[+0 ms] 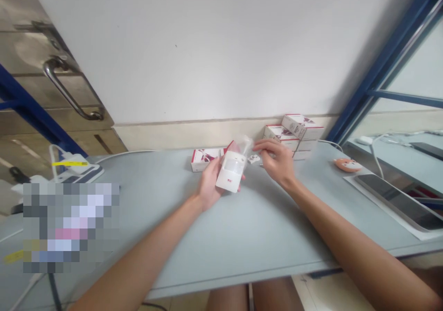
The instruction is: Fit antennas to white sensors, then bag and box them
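Note:
My left hand [208, 184] is wrapped round a white motion sensor [231, 172] with a curved lens window and a small red logo, held above the table. Clear plastic bag [247, 145] film stands up from the sensor's top end. At its right edge, the fingers of my right hand [278, 161] are pinched together on the film. Something flat and reddish [234, 146] shows behind the sensor, partly hidden. Below my right fingertips a small white piece [254, 159] lies on the table.
A white and red box [207, 159] lies behind my left hand. Several similar boxes [294, 133] are stacked against the wall. At right are an orange object [348, 164] and a dark flat panel [398, 200]. Cables, a power strip [79, 172] and a blurred-out patch occupy the left.

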Demonstrator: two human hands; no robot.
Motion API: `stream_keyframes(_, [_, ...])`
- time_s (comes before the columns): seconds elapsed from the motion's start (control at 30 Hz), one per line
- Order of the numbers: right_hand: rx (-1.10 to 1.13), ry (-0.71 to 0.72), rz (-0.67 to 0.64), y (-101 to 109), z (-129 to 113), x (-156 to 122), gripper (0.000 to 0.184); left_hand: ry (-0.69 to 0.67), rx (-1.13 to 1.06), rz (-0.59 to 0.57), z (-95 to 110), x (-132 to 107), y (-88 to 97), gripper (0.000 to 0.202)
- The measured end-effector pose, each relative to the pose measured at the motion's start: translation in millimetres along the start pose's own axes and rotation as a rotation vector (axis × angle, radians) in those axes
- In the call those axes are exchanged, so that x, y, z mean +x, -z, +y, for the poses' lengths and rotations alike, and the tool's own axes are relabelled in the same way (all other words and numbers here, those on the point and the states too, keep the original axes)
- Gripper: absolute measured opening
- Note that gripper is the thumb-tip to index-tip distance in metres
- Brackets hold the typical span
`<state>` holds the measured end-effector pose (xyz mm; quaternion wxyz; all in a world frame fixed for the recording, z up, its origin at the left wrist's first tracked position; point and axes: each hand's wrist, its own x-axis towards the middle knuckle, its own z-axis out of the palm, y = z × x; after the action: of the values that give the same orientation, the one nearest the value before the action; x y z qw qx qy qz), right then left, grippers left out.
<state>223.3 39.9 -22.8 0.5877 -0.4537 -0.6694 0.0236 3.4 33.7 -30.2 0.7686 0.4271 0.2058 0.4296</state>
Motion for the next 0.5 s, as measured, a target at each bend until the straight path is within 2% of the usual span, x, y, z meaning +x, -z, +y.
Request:
stream_keyframes(0.07, [0.018, -0.018, 0.013, -3.9, -4.7, -2.4, 0.027, 0.029, 0.042, 0.051, -0.7, -0.8, -1.9, 0.064])
stream_keyframes(0.13, [0.02, -0.067, 0.082, -6.8, -8.0, -3.4, 0.024, 0.056, 0.098, 0.107, -1.7, -2.4, -5.4, 0.061])
stream_keyframes(0.2, [0.039, -0.161, 0.125, -7.8, -9.2, -3.0, 0.017, 0.024, 0.137, 0.177, -4.4, -3.8, -9.3, 0.056])
stream_keyframes(0.23, [0.077, -0.215, 0.098, -7.7, -9.2, -2.6, 0.013, -0.022, 0.15, 0.219, -6.7, -4.1, -10.7, 0.054])
stream_keyframes(0.27, [0.136, -0.263, 0.034, -7.5, -9.0, -2.4, 0.008, -0.08, 0.161, 0.256, -9.4, -4.1, -11.7, 0.053])
stream_keyframes(0.33, [0.284, -0.346, -0.179, -7.7, -9.5, -3.2, 0.008, -0.189, 0.174, 0.317, -15.2, -3.6, -11.8, 0.05])
stream_keyframes(0.43, [0.399, -0.435, -0.495, -11.6, -13.6, -8.6, 0.026, -0.252, 0.19, 0.354, -21.2, -3.2, -9.0, 0.046])
stream_keyframes(0.5, [0.373, -0.457, -0.582, -15.3, -16.6, -12.9, 0.038, -0.261, 0.219, 0.346, -21.4, -3.6, -6.7, 0.043])
